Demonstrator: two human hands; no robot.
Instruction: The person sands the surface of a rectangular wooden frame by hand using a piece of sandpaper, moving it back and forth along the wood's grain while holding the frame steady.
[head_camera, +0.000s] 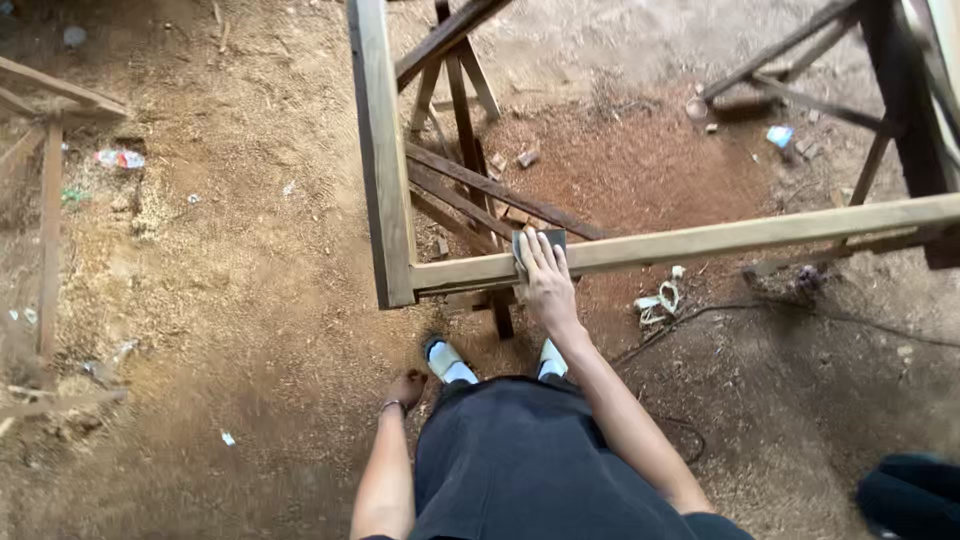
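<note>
Sandpaper (540, 240), a dark grey sheet, lies on the top face of the light wooden rail (720, 240), near the corner where this rail meets the upright post (382, 150) of the wooden frame. From the middle of the view it sits at about 12 o'clock, just above the person's body. The right hand (548, 285) presses flat on the sheet, with the fingers spread over it and over the rail edge; it is not clenched, it holds the paper down with the palm and the fingers. The right arm runs from 5 o'clock up to this hand.

The left hand (405, 388) hangs low at about 7 o'clock, beside the dark trousers (520, 460), well apart from the frame. It touches nothing, and its fingers are loosely curled; a thin bracelet is on the wrist.

Under the rail, darker crossed slats (480, 195) lean inside the frame. Two feet in white socks and sandals (450, 362) stand on the earth floor (250, 280), which is covered with sawdust. A thin dark cable (800, 312) lies on the ground at 3 o'clock, near some white scraps (660, 300).
</note>
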